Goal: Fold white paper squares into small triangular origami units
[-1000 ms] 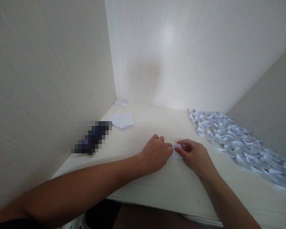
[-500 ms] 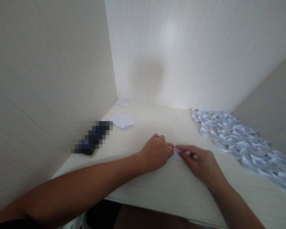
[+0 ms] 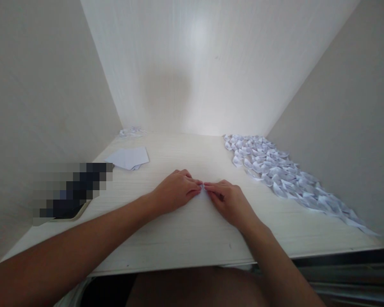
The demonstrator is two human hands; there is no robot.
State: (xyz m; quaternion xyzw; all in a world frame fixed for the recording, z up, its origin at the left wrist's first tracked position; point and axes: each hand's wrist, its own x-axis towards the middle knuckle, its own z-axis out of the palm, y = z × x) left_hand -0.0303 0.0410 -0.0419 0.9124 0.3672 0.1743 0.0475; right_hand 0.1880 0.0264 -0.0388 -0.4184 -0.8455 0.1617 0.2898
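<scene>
Head view: a small white paper (image 3: 202, 188) sits between the two hands, low over the pale table (image 3: 166, 247), near the middle of its width and well in from the front edge. Only a sliver of it shows, pale with a faint bluish tint and a narrow bright edge standing up between the fingertips; the rest is covered by the fingers, so its full outline and any creases cannot be made out. Whether its underside touches the tabletop is also unclear. The left hand (image 3: 176, 192) pinches the paper from the left, fingers pressed together and curled, thumb beneath the forefinger. The right hand (image 3: 232, 202) pinches it from the opposite side with forefinger and thumb, its other fingers bent and partly hidden behind. To the right lies a long spread of folded white papers (image 3: 275, 170), overlapping so closely that single pieces are hard to tell apart. White sheets (image 3: 129, 157) lie on the left, with thin white scraps (image 3: 132, 132) in the far corner, too small to read clearly. A dark object (image 3: 83, 192) beside the left wall is blurred by pixelation.
</scene>
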